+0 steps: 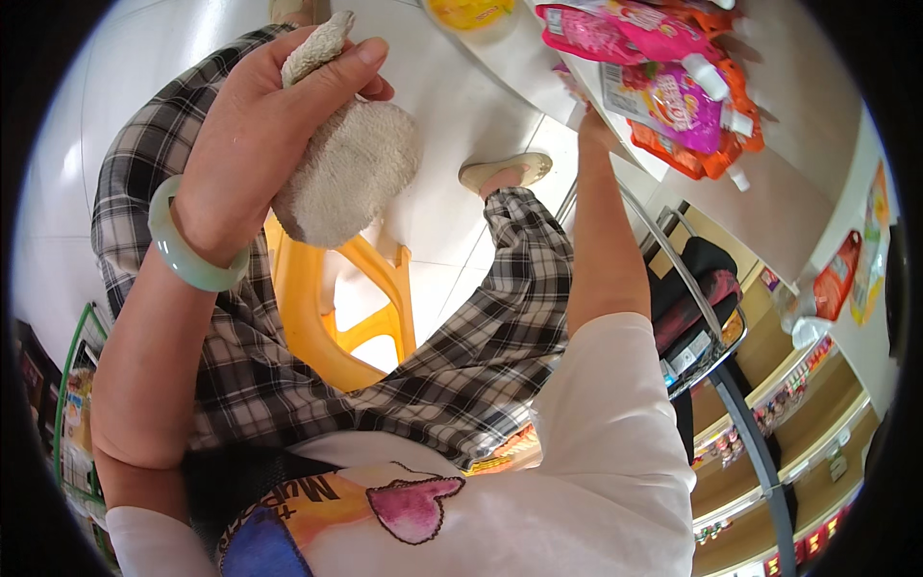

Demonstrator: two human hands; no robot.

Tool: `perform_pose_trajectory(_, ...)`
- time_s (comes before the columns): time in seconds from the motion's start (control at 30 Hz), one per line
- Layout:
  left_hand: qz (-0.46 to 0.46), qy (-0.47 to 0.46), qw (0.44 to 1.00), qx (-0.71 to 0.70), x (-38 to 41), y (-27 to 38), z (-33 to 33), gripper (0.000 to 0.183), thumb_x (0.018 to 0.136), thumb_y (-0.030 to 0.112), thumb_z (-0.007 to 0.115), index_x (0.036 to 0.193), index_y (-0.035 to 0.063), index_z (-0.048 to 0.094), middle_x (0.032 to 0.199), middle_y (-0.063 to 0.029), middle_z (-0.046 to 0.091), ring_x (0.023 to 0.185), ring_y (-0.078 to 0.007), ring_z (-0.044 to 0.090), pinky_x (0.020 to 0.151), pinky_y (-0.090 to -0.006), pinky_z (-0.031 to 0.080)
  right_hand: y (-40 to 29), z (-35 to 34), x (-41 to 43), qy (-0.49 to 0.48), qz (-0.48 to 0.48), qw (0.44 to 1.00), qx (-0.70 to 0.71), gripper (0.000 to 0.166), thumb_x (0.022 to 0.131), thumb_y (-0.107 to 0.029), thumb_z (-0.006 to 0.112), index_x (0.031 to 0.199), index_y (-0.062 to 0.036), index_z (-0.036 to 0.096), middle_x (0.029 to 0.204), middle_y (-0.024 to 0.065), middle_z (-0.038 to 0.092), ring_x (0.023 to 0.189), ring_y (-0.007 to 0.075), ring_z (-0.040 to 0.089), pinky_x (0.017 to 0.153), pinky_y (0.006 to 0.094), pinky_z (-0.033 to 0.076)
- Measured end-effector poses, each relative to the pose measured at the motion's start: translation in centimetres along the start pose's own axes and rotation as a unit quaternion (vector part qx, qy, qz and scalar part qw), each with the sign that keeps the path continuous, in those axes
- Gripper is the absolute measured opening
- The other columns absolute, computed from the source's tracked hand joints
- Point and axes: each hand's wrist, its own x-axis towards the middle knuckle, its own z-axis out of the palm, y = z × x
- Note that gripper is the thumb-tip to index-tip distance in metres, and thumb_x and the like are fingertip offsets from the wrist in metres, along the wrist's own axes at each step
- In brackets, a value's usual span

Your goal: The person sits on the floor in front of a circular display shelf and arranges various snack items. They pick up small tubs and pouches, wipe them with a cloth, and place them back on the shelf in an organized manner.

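My left hand (263,119) grips a greyish-white terry cloth (353,173). One end of the cloth pokes up past my thumb and the rest hangs below my fingers. A pale green bangle (198,267) circles that wrist. On the other side, my right hand (595,128) reaches in beside a white shelf edge, which hides most of its fingers. A small purple packet (568,78) shows near it; whether I hold it, I cannot tell. Pink pouches (598,36), a purple pouch (678,108) and orange pouches (689,159), some showing white spouts, lie heaped just above that hand.
A yellow plastic stool (310,324) stands between my legs on the tiled floor (447,238). A yellow-topped container (472,11) sits at the top. To the right are a metal-framed cart (707,303) with a black bag and stocked shelves (815,433). A green wire rack (72,404) is at left.
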Motion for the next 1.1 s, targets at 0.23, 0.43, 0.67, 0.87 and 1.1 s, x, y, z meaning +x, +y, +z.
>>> perform_pose_trajectory(0.23,-0.025,0.004,0.999,0.023,0.2,-0.4,0.5,0.020,0.094,0.027,0.056,0.093,0.0075,0.059,0.086,-0.0031,0.063,0.078,-0.0072,0.061,0.070,-0.0230,0.052,-0.2,0.0,4.2,-0.114,0.018,0.992,-0.049,0.026,0.085,-0.024,0.061,0.101,-0.0029,0.059,0.099,0.0105,0.061,0.089,0.0237,0.057,0.075,0.0354,0.046)
perform_pose_trajectory(0.43,-0.054,0.005,0.998,0.039,0.5,-0.4,1.0,0.020,0.094,0.027,0.055,0.093,0.0076,0.059,0.087,-0.0032,0.064,0.077,-0.0073,0.062,0.069,-0.0230,0.052,-0.2,0.5,5.0,-0.146,0.023,0.987,-0.065,0.027,0.086,-0.023,0.059,0.104,-0.0042,0.059,0.104,0.0111,0.060,0.095,0.0250,0.056,0.080,0.0359,0.044)
perform_pose_trajectory(0.67,-0.053,0.005,0.997,0.054,0.4,-0.5,1.1,0.023,0.093,0.030,0.056,0.094,0.0077,0.060,0.087,-0.0028,0.064,0.076,-0.0070,0.062,0.068,-0.0222,0.051,-0.7,0.0,5.0,-0.163,0.019,0.984,-0.071,0.028,0.086,-0.022,0.058,0.109,-0.0057,0.058,0.111,0.0118,0.059,0.102,0.0266,0.054,0.087,0.0365,0.042)
perform_pose_trajectory(0.87,-0.066,0.004,0.996,0.058,0.3,-0.2,1.1,0.023,0.093,0.031,0.056,0.094,0.0078,0.061,0.087,-0.0031,0.064,0.076,-0.0075,0.062,0.068,-0.0220,0.051,-0.5,-1.4,4.1,-0.179,0.019,0.981,-0.079,0.030,0.087,-0.021,0.056,0.113,-0.0070,0.058,0.116,0.0124,0.057,0.108,0.0279,0.052,0.092,0.0370,0.041)
perform_pose_trajectory(1.1,-0.040,-0.007,0.997,0.063,0.3,-0.2,1.2,0.024,0.093,0.032,0.057,0.094,0.0081,0.060,0.087,-0.0030,0.064,0.078,-0.0083,0.062,0.070,-0.0226,0.051,-0.5,-3.8,2.3,-0.196,0.029,0.976,-0.090,0.032,0.088,-0.021,0.054,0.117,-0.0085,0.057,0.123,0.0131,0.056,0.115,0.0294,0.050,0.098,0.0376,0.039)
